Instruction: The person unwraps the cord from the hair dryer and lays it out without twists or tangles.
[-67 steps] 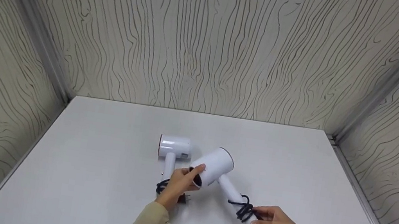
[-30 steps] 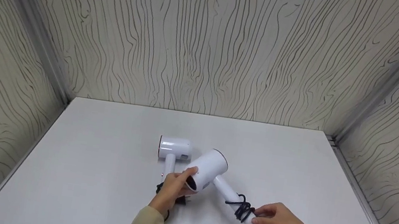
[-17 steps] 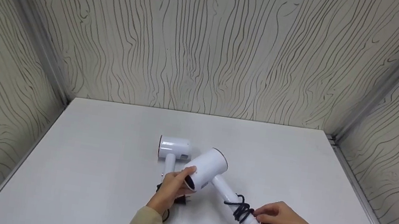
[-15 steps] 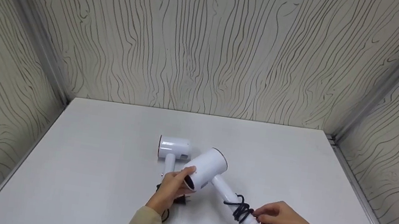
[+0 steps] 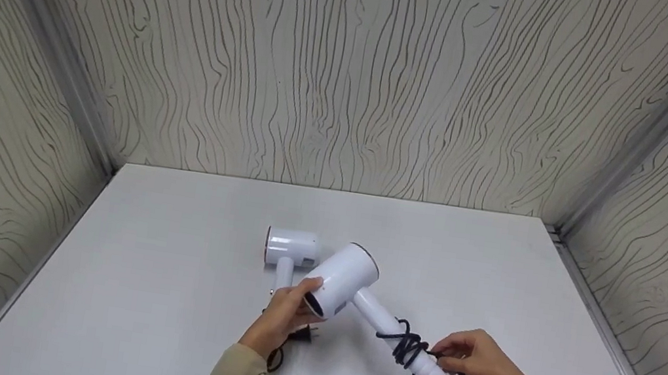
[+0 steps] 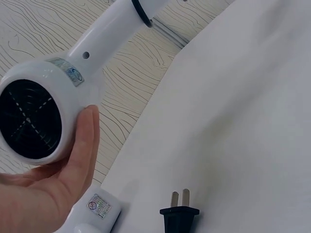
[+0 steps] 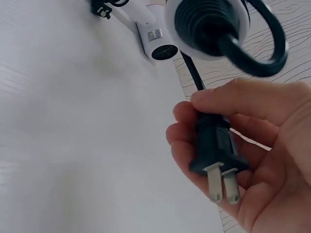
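My left hand (image 5: 283,315) grips a white hair dryer (image 5: 347,279) by its barrel, thumb on top, close to the dark rear grille (image 6: 30,119). The dryer is held tilted above the table, its handle slanting down to the right. Black cord (image 5: 409,348) is wound round that handle. My right hand (image 5: 483,362) is beside the handle's end. In the right wrist view its thumb and fingers pinch the cord right at the black two-pin plug (image 7: 216,145), prongs pointing away from the handle.
A second white hair dryer (image 5: 292,247) lies on the white table (image 5: 159,294), left of the held one and partly hidden behind my left hand. Its black plug (image 6: 179,219) rests below that hand. Wood-grain panels (image 5: 351,71) enclose the table at the back and both sides.
The held dryer has shifted slightly left. My right hand has moved from the handle's end to the plug and cord, drawing them a little away from the handle.
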A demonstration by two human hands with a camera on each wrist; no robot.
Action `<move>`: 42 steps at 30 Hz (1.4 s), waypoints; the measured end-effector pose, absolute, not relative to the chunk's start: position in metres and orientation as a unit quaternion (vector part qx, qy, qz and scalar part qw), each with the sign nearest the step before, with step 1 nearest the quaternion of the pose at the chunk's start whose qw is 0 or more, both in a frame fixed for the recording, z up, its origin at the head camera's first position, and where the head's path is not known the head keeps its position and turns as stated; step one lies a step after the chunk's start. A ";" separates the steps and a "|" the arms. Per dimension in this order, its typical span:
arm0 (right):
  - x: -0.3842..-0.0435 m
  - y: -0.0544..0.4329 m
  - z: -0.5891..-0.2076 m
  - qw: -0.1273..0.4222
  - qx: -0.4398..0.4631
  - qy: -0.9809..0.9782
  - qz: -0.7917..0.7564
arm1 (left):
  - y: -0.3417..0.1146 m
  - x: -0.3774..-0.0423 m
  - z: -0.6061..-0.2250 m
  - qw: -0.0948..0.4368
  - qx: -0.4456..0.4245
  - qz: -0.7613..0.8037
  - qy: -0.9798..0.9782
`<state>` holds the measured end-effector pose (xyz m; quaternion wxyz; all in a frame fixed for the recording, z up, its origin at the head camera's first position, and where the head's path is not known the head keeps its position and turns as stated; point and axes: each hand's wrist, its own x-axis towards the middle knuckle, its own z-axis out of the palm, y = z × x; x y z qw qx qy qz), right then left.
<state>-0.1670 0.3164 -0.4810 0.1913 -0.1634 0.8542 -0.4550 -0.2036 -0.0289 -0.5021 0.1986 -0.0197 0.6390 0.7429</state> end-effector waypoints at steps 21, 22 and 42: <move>-0.168 0.320 -0.498 0.063 -0.125 0.874 -0.464 | -0.034 -0.202 -0.507 0.216 0.022 0.764 0.607; -0.169 0.320 -0.499 0.062 -0.124 0.873 -0.467 | -0.034 -0.202 -0.507 0.217 0.023 0.765 0.607; -0.169 0.309 -0.524 -0.017 -0.100 0.866 -0.490 | -0.032 -0.205 -0.508 0.207 -0.015 0.796 0.568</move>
